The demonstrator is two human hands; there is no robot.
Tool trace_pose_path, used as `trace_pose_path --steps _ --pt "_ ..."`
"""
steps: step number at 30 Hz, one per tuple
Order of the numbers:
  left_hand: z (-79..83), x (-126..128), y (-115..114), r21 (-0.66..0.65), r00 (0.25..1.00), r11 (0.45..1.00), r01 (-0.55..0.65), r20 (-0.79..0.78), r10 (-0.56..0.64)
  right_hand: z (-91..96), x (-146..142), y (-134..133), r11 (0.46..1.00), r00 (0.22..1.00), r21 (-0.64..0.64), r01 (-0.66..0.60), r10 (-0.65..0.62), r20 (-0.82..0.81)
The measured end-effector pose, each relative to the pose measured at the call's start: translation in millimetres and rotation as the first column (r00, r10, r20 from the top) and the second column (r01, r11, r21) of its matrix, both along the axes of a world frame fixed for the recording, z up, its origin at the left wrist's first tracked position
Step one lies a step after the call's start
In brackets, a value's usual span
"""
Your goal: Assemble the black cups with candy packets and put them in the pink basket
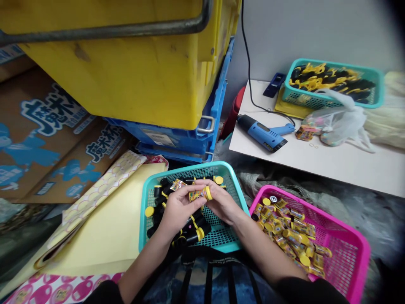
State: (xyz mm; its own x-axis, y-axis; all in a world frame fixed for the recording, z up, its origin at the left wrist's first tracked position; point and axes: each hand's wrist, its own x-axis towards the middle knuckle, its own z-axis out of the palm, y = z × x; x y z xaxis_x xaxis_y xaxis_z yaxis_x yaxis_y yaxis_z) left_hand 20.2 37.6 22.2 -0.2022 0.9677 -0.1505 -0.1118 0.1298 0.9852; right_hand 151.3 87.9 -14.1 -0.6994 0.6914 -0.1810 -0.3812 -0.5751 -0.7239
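"The left hand (177,209) on my feed was clamped round a yellow-capped tube (208,193), mid-frame."

"And the right hand (221,203)?"

"Closed on the same tube, by its cap. I couldn't tell how hard either pressed. I judged the step to be fitting the printed sleeve (195,195) round it."

"What did the next move call for?"

"In my view, a steady hold and light, even pressure, keeping the sleeve square."

"What lay beyond?"

"A loose wrapper (178,185) just beside the left fingers, over a teal basket (221,237) of black tubes (192,238); lower right, a pink basket (338,253) held sleeved pieces (292,237). Upper right, a blue heat gun (259,131) rested on a white table (348,169)."
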Motion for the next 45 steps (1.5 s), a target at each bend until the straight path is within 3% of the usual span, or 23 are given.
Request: trace_pose_path --steps 6,9,11,14,16,17,18,20,22,24,26,28,30,34,38,41,45 --pt "-2.7 -1 -5 0.01 0.999 0.999 0.039 0.025 -0.039 -3.2 -2 -4 0.996 0.998 0.055 0.068 -0.069 0.009" --pt "-4.5 0 -8 0.022 0.997 0.998 0.067 0.043 -0.067 0.3 1 -4 0.958 0.991 0.261 0.121 -0.133 0.029" --pt "-3.9 2 -9 0.045 0.994 0.996 0.084 0.06 -0.086 8.4 6 -4 0.838 0.969 0.535 0.113 -0.213 0.128" --pt "-1.2 0 -10 0.039 0.971 0.98 0.194 0.134 -0.197 26.4 34 -5 0.537 0.878 0.844 0.006 -0.407 0.253" --pt "-1.2 -8 -9 0.014 0.956 0.966 0.258 0.139 -0.257 37.8 70 -5 0.399 0.747 0.916 -0.05 -0.593 0.299" --pt "-2.5 -14 -8 0.001 0.962 0.967 0.257 0.1 -0.255 42.2 92 -5 0.37 0.635 0.922 -0.109 -0.688 0.351" --pt "-4.6 -21 -8 -0.015 0.973 0.973 0.23 0.034 -0.23 45.7 113 -5 0.382 0.494 0.893 -0.239 -0.743 0.451" --pt "-11.1 -34 -6 -0.067 0.974 0.984 0.166 -0.147 -0.174 49.3 147 -8 0.462 0.213 0.702 -0.542 -0.732 0.647" --pt "-19.4 -43 -5 -0.115 0.913 0.982 0.147 -0.367 -0.18 48.0 154 -13 0.501 0.053 0.561 -0.659 -0.713 0.699" --pt "-27.9 -47 -3 -0.126 0.774 0.974 0.188 -0.591 -0.226 40.6 130 -20 0.53 0.052 0.495 -0.689 -0.644 0.763" --pt "-35.8 -50 0 -0.126 0.591 0.965 0.229 -0.77 -0.24 26.2 87 -26 0.567 0.07 0.373 -0.735 -0.483 0.873" --pt "-41.9 -54 2 -0.144 0.434 0.964 0.223 -0.871 -0.23 6.6 47 -31 0.557 -0.065 0.15 -0.817 -0.346 0.936" --pt "-45.0 -58 4 -0.17 0.339 0.968 0.186 -0.913 -0.225 -13.1 23 -32 0.548 -0.106 0.092 -0.832 -0.319 0.942" --pt "-44.2 -54 13 -0.205 0.26 0.965 0.165 -0.934 -0.244 -33.0 24 -23 0.495 -0.013 0.146 -0.857 -0.304 0.952" --pt "-49.0 -32 33 -0.32 0.266 0.943 0.087 -0.905 -0.332 -27.0 35 -14 0.461 0.133 0.266 -0.846 -0.301 0.944" --pt "-57.7 -23 45 -0.347 0.307 0.935 0.07 -0.885 -0.351 -21.6 38 -12 0.524 0.264 0.416 -0.743 -0.342 0.902" --pt "-58.5 -37 44 -0.315 0.38 0.946 0.072 -0.869 -0.319 -18.6 45 -8 0.643 0.449 0.565 -0.518 -0.358 0.819"
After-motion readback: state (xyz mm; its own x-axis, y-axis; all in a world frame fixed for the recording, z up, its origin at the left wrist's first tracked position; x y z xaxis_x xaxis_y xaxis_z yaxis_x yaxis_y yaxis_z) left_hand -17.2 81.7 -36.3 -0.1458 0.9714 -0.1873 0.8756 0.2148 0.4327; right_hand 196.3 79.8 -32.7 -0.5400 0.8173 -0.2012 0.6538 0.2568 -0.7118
